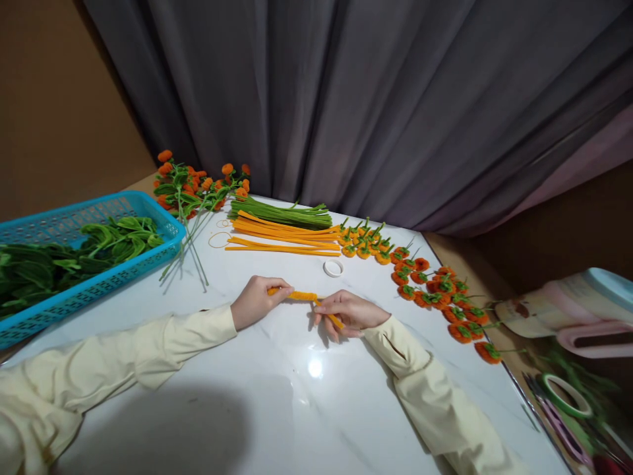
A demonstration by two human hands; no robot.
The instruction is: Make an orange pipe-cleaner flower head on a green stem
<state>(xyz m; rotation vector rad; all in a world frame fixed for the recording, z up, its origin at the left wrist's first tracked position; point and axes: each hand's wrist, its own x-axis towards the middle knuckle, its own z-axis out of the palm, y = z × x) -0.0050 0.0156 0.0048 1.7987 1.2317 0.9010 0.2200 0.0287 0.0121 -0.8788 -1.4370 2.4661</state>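
Between my two hands, above the white marbled tabletop (291, 409), runs an orange pipe cleaner (302, 296). Part of it looks coiled or doubled, and a loose end slants down below my right fingers. My left hand (260, 300) pinches one end between thumb and fingertips. Thumb and forefinger of my right hand (349, 311) close on it at the other side, with the remaining fingers curled beneath. Just beyond the hands lies a white ring (333, 268). Farther back are straight orange pipe cleaners (287, 231) and a bundle of green pipe cleaners (281, 212).
At left stands a blue basket (171, 231) of green leaves. Finished orange flowers (190, 181) lie behind it. Yellow-orange flower heads (364, 249) and darker orange flower heads (440, 287) line the right side. Beyond the right edge are a cup (534, 303), green tape (566, 396) and scissors (564, 425).
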